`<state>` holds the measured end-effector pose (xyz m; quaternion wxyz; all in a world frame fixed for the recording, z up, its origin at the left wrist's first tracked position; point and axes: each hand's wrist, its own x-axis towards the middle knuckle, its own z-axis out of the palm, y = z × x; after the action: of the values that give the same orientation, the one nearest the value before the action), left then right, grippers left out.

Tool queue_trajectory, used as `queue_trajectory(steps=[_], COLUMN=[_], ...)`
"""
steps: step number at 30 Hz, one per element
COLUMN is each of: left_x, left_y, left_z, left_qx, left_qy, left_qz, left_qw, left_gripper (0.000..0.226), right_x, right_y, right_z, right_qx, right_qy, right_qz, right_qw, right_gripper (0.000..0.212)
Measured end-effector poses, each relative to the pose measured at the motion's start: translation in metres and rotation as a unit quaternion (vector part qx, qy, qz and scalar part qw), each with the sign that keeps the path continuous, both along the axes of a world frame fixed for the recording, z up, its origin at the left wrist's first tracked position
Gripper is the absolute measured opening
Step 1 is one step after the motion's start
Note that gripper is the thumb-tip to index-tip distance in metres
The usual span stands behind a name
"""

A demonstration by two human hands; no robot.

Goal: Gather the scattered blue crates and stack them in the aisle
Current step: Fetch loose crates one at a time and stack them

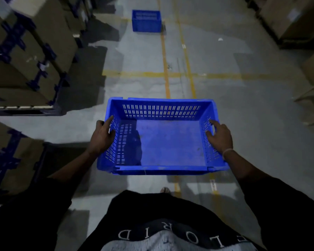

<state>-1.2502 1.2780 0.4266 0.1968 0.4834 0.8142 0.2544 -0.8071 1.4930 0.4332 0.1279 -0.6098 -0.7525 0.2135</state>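
I'm looking down a dim aisle: grey floor (141, 57) with yellow lines (164, 51), cartons (31, 44) racked on my left and more boxes (294, 19) on my right. The crate (169, 140) I'm carrying fills the middle of the view, empty, held level in front of my torso and clear of the floor. A second crate (146, 20) sits on the floor well ahead, just beside the yellow lines, and I judge that is where the stack goes.

My left hand (101, 136) clamps the left wall, thumb hooked over the rim, the other fingers out of sight outside the wall. My right hand (219, 137) holds the right wall, thumb inside; its forefinger lies straight along the rim, so that grip looks the looser one.

Risks, as I judge them: the crate could slip on the right side if I swing it. The light is poor and the crate hides the floor near my feet, so a trip is possible. Setting it down skewed on the far crate would stop it seating and leave the stack unsteady.
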Motion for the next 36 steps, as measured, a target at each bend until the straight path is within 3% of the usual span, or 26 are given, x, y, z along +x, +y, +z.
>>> queue_trajectory(steps=[12, 27, 36], left_x=[-0.114, -0.312, -0.401], left_y=[0.197, 0.472, 0.663], left_z=[-0.012, 0.01, -0.007], left_qx=[0.005, -0.016, -0.015], left_qy=[-0.008, -0.015, 0.0], left_qz=[0.039, -0.001, -0.001], left_qw=[0.999, 1.0, 1.0], left_gripper=[0.066, 0.07, 0.07], right_x=[-0.13, -0.322, -0.416], right_y=[0.224, 0.476, 0.674], right_z=[0.004, 0.008, -0.015], right_qx=[-0.004, 0.001, 0.003], right_qy=[-0.009, -0.012, -0.006], right_qz=[0.032, -0.004, 0.0], right_qw=[0.999, 1.0, 1.0], right_gripper=[0.061, 0.063, 0.064])
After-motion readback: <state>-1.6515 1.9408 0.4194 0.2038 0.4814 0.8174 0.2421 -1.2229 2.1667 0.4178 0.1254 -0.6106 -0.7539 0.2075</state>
